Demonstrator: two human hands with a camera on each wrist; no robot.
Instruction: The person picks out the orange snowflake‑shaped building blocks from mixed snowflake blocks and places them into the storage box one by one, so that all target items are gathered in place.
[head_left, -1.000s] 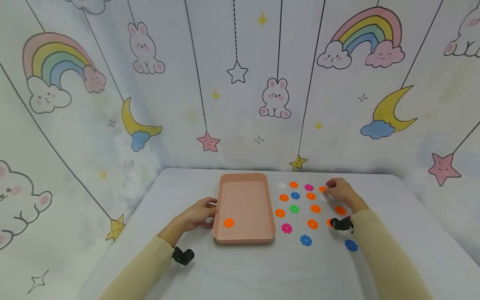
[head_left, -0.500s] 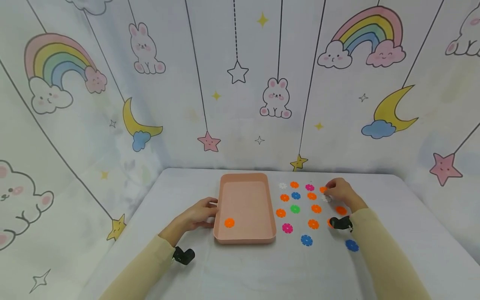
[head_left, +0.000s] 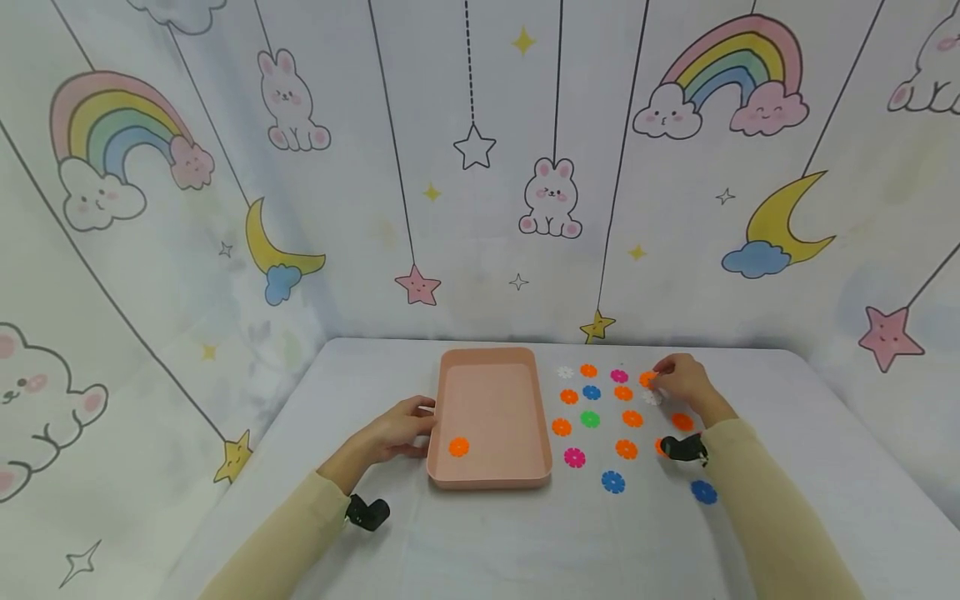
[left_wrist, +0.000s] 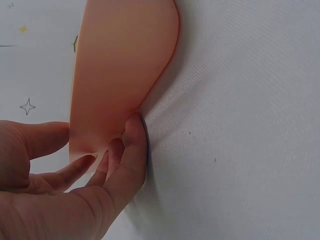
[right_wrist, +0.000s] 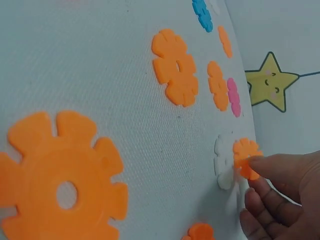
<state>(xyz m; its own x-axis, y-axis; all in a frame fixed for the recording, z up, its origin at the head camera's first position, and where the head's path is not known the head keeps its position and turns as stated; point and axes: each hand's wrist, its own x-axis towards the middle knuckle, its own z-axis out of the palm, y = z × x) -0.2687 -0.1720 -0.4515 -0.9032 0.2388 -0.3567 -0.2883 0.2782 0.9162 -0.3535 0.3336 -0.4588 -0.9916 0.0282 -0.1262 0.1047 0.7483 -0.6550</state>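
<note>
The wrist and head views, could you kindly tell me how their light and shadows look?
Head view: soft light, faint shadow beside the left sleeve; left wrist view: soft shadow on the cloth along the tray; right wrist view: soft-edged shadow beside the right hand, nearest orange flower looming large.

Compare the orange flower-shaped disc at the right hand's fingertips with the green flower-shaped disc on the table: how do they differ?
The orange disc is pinched by the right hand; the green disc lies untouched on the white tablecloth. The green disc is the only one of its colour in the head view, while the orange disc has several matches. Both share a notched, petal-like outline.
</note>
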